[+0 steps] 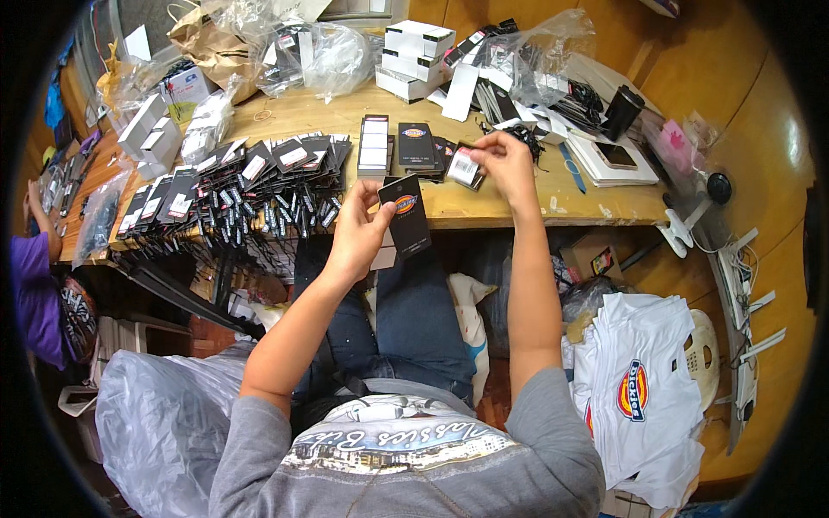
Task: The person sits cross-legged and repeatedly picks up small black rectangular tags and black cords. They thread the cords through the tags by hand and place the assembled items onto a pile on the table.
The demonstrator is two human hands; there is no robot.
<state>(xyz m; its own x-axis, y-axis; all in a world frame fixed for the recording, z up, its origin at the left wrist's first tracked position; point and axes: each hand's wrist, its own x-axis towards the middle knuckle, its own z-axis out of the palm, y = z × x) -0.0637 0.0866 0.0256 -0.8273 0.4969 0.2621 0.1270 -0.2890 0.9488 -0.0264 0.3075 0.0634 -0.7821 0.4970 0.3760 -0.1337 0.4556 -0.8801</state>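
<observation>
Head cam: left hand (358, 231) is pinching a black hang tag (406, 216) by its left edge, thumb on the face, holding it just off the front edge of the wooden table (518, 203). Right hand (505, 164) is pinching a smaller tag w/ a white sticker (466, 166) between fingertips, above the table and near a short stack of black tags (416, 145).

Risks, imo:
- Grip on the black tag is sitting at the very edge; any twist and it's probably dropping to the lap or floor.
- Left elbow is moving close to the fanned rows of strung tags (250, 186) overhanging the table edge; a brush could be dragging them off.
- Can't tell if the small tag's sticker is fully stuck; too blurry.
</observation>
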